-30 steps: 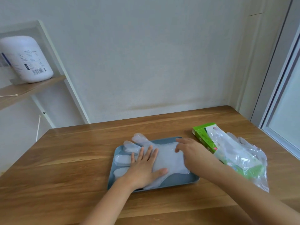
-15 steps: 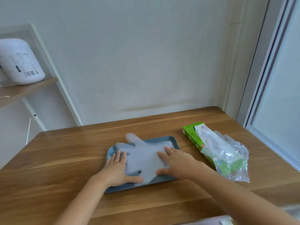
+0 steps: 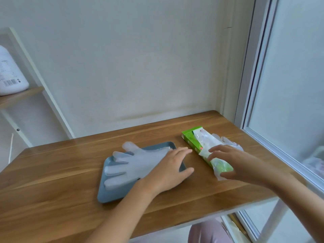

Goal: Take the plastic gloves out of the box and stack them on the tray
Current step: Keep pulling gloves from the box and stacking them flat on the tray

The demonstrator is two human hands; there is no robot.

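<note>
A person's left hand (image 3: pixel 168 171) is lying flat, fingers straight and thumb spread, over the right end of a blue-grey tray (image 3: pixel 105 195), pressing the cuff end of the stacked plastic gloves (image 3: pixel 136 163). The gloves' fingers are pointing left and far, one tip overhanging the tray's far rim.

The right hand (image 3: pixel 233 163) is hovering over the near half of the green glove box (image 3: pixel 188 137), fingers spread and gripping nothing, with the thumb touching the crumpled loose gloves (image 3: pixel 226 141) that are spilling from the box's top toward the right.

The box is lying aslant just right of the tray, a narrow strip of bare wood showing between them. The wooden table (image 3: pixel 52 190) is offering wide room to the left and near side of the tray, while its right edge is running close to a window frame (image 3: pixel 254 102). A white container (image 3: pixel 10 76) is sitting on a shelf (image 3: pixel 21 96) at far left.
</note>
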